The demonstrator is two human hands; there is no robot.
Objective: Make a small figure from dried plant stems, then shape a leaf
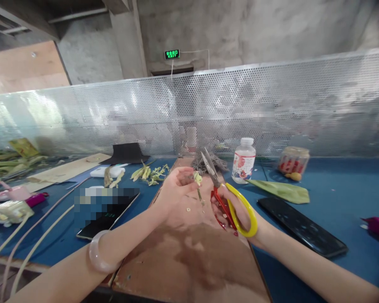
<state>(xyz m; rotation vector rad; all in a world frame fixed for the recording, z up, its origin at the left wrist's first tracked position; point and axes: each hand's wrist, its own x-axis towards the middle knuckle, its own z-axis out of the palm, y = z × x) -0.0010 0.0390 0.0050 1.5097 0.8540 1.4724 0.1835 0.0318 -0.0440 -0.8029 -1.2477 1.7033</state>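
My right hand (236, 214) grips a pair of scissors (222, 193) with red and yellow handles, the blades pointing up and to the left. My left hand (173, 187) pinches a small pale green plant piece (198, 179) with a thin stem, held just left of the blades. Both hands hover over a brown board (189, 261) lying on the blue table (350, 189). A few tiny cut bits (188, 208) lie on the board under the hands. A pale bangle (98, 254) is on my left wrist.
A white bottle (243, 160) and a clear jar (293, 162) stand behind the hands, with a green leaf (282, 190) nearby. One dark phone (301, 231) lies on the right, another (109, 214) on the left. Green trimmings (150, 172) lie behind. A perforated metal screen (208, 109) walls off the back.
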